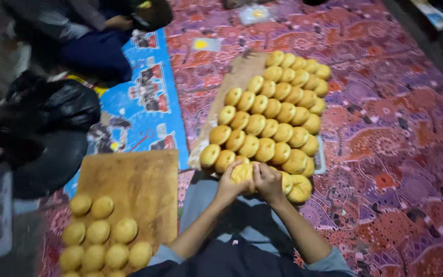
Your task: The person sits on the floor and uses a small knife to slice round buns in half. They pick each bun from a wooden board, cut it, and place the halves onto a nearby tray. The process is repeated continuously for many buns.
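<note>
Both hands meet at the near end of the tray (322, 163) of golden buns (275, 118): the left hand (230, 185) and right hand (267, 180) each have their grip clamped on one bun (242, 172), held between them just above the tray's near row. It looks light, soft and easily dented, best taken by its sides with a gentle grip. Left of the tray, a wooden board (139, 184) carries more buns (98, 241) on the patterned mat (396, 123).

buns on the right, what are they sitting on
The buns sit in rows on brown paper, bare at its far left. A pale tray edge shows at the near right. The buns cover the rest. Both hands hold one bun.
</note>
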